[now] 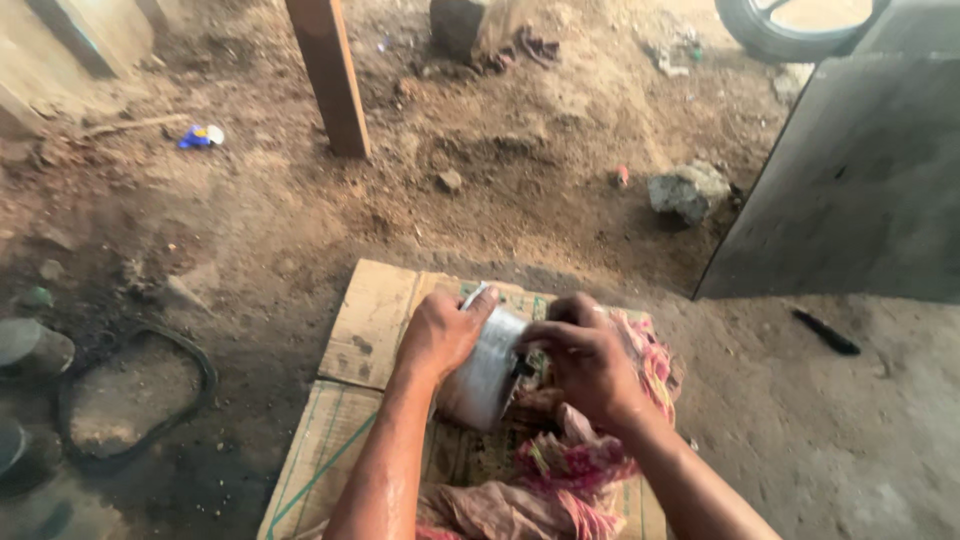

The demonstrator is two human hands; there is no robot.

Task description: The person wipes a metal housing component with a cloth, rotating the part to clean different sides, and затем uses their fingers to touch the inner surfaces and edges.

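far left of the grip: a dark rubber ring (135, 395) lies on the dirt floor (250, 230), with a rounded grey object (30, 345) beyond it at the frame edge. up and left of the grip, well apart: a small blue and white item (200, 135) and a leaning wooden post (330, 75)

under the grip: a flattened cardboard sheet (370, 320) with green lines, lying on the floor

left hand (440, 330): fingers curled over the top left side of a pale grey cylindrical metal part (490, 370), thumb side hidden; the hand is closed around it. the part sits tilted, between the two hands, above the cardboard

right hand (590, 360): closed loosely at the right end of the same part, fingertips touching a dark fitting (525, 368) on its face; whether it pinches that fitting or only presses it, cannot tell. image is motion-blurred here

just below and right of the grip: a pink and red patterned cloth (590, 460) bunched on the cardboard, touching the right wrist

right of the grip, well apart: a grey stone (688, 190), a grey slab (860, 190) standing on edge, a dark slim tool (826, 332) on the ground. top right: part of a tyre (770, 35)
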